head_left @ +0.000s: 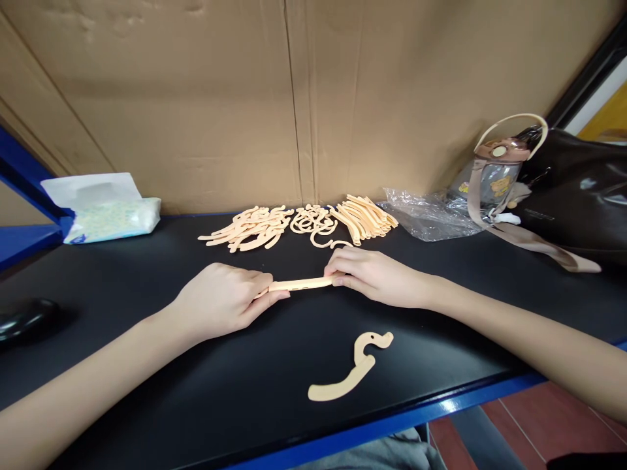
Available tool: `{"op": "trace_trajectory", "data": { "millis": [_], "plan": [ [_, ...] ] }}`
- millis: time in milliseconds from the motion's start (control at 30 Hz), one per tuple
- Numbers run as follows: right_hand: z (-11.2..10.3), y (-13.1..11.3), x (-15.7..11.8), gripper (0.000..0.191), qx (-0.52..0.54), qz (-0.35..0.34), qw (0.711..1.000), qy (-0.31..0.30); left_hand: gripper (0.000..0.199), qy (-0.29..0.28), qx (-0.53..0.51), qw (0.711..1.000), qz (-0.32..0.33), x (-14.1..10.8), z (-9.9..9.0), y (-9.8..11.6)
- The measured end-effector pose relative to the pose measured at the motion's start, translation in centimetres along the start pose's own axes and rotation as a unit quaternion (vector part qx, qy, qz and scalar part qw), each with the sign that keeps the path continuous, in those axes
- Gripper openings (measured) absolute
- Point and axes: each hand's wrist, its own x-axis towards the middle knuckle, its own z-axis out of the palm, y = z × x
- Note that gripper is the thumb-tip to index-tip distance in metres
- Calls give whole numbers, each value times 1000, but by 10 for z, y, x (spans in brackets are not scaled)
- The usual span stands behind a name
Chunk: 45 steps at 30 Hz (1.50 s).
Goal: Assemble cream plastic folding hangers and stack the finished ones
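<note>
Between my two hands is a narrow cream-coloured strip (300, 284), held level above the black table. My left hand (235, 297) pinches its left end, and my right hand (355, 274) pinches the right end. Nearer the table's front edge lies a cream hooked piece (362, 346) joined to or touching a curved arm piece (337, 388). Beyond my hands are three piles of cream parts: curved pieces (255, 227) on the left, small hooked pieces (313, 220) in the middle, and long straight-ish pieces (365, 219) on the right.
A tissue pack (115, 219) sits at the back left, a black mouse (24, 318) at the left edge. Clear plastic wrap (431, 219), a strapped bottle (494, 179) and a dark bag (578, 196) occupy the back right. Cardboard (220, 104) stands behind the table (235, 405).
</note>
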Motion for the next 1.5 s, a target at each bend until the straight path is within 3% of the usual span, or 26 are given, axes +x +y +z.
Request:
{"op": "trace_trajectory", "data": {
  "millis": [333, 667, 967, 1200, 1300, 1400, 1500],
  "plan": [
    [-1, -1, -2, 20, 8, -3, 1000, -8, 44, -10, -29, 999, 16, 1, 1, -5],
    [-13, 8, -5, 26, -56, 30, 998, 13, 5, -37, -128, 991, -31, -2, -6, -9],
    [-14, 8, -5, 23, -107, 44, 993, -11, 18, -9, -174, 984, 33, 5, -9, -6],
    [-11, 6, -3, 19, -113, 54, 992, 6, 28, -45, -278, 959, -38, 4, -2, -9],
    [-8, 6, -3, 19, -112, 54, 992, 13, 28, -36, -305, 950, -59, 5, -3, -7],
    [-5, 5, -3, 19, -113, 49, 992, 24, 25, -39, -297, 950, -89, 6, -5, -2],
    [-3, 5, -2, 20, -113, 46, 992, 32, 37, -55, -263, 958, -102, 5, -5, 1]
  ]
}}
